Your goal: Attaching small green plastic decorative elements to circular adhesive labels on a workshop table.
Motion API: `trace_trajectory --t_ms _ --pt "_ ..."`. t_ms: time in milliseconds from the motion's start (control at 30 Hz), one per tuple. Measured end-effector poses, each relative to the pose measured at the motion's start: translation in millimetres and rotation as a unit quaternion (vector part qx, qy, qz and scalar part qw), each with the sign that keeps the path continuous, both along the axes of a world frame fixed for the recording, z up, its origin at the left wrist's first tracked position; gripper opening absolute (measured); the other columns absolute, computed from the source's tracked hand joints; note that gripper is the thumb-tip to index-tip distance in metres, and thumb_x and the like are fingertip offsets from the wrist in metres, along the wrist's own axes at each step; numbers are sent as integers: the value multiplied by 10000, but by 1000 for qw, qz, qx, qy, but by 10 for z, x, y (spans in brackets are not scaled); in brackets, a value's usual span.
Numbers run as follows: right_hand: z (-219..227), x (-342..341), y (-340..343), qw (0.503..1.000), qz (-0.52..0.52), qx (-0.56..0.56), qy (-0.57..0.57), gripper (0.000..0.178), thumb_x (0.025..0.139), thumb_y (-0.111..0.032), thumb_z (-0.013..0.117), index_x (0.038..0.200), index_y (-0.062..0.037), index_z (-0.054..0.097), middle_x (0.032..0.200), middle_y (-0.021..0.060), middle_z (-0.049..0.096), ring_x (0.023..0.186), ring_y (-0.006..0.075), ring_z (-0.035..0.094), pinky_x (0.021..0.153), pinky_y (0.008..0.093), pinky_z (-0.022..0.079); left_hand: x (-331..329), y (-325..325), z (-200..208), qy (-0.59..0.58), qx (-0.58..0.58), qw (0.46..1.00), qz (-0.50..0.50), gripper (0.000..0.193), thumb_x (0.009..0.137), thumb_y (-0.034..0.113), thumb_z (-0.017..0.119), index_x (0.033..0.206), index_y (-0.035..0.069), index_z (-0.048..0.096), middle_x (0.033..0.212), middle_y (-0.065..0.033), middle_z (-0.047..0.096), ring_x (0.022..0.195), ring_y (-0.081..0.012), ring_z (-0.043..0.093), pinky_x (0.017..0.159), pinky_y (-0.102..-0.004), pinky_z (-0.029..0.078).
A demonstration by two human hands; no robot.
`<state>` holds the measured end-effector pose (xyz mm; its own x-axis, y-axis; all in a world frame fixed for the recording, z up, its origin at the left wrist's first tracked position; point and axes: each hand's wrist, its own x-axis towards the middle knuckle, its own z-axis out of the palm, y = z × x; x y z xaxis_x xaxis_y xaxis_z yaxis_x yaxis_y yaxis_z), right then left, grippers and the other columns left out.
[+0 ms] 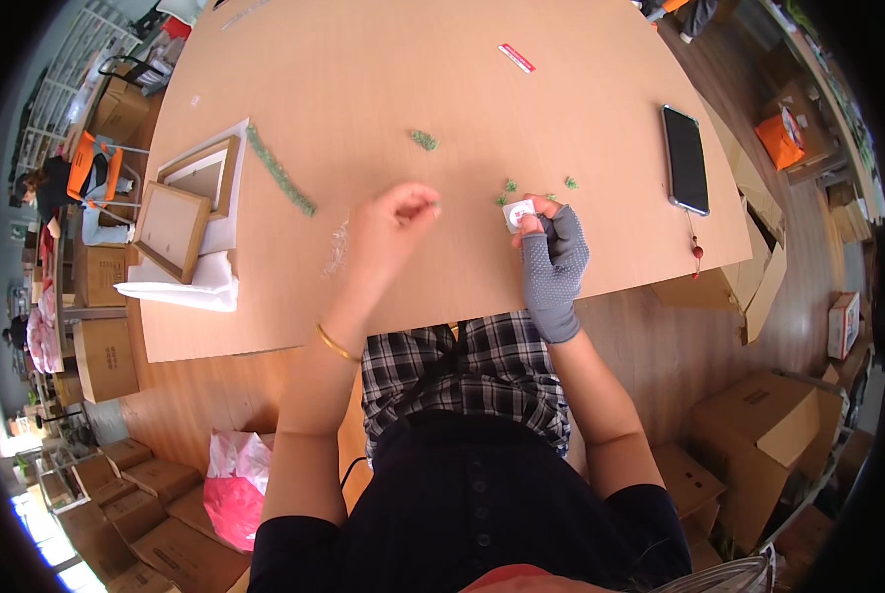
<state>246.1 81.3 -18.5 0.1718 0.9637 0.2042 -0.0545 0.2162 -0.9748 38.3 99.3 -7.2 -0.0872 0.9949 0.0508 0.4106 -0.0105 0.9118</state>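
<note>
My right hand (553, 262), in a grey fingerless glove with pale dots, pinches a small white square piece (517, 213) with a reddish mark between thumb and fingers. Whether it is a card or a packet I cannot tell. Small green sprigs (510, 185) lie just beyond it, and another green sprig (572, 183) is to their right. My bare left hand (399, 219) hovers over the table with its fingers curled into a pinch. What they hold, if anything, is too small to see. Beside its wrist lies a loose heap of clear, thin bits (338, 247).
A long green garland strip (280, 172) and a short green piece (424, 139) lie on the wooden table (363, 79). Wooden frames (172, 229) rest on white sheets at left. A phone (685, 159) lies at right, a red-and-white strip (517, 58) farther back. Cardboard boxes (758, 415) surround the table.
</note>
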Motion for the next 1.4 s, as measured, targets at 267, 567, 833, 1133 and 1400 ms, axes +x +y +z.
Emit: trace_trajectory --t_ms 267,567,833,1133,1400 --pt "-25 -2 2 990 57 9 -128 153 994 -55 659 1140 -14 682 884 87 739 695 104 664 664 266 532 200 -583 70 259 74 963 -31 237 831 159 820 1008 50 706 938 -104 700 908 -311 679 772 -425 555" --pt "9 -125 12 940 111 103 -307 91 943 -63 711 1017 -51 660 855 139 723 694 305 718 608 369 555 135 -561 -99 203 173 962 -52 227 816 74 831 1023 54 742 1009 -90 710 900 -285 678 728 -382 568" --pt "92 -166 12 914 118 88 -379 76 923 -58 729 955 -51 660 845 128 729 697 307 719 594 377 560 136 -615 -95 184 188 963 -62 171 834 40 788 993 38 724 994 -83 681 912 -297 665 783 -413 560" --pt "75 -197 73 914 138 79 -373 97 909 -65 753 973 -43 683 846 130 735 669 305 717 577 368 556 122 -601 -102 198 205 954 -95 177 812 -4 771 982 -1 720 987 -88 669 892 -286 669 767 -385 566" --pt "100 -202 78 922 142 63 -355 106 902 -61 762 988 -37 705 841 136 737 680 309 725 594 355 567 129 -591 -53 188 196 957 -98 180 803 -21 761 975 -8 710 989 -95 664 904 -288 668 775 -384 569"
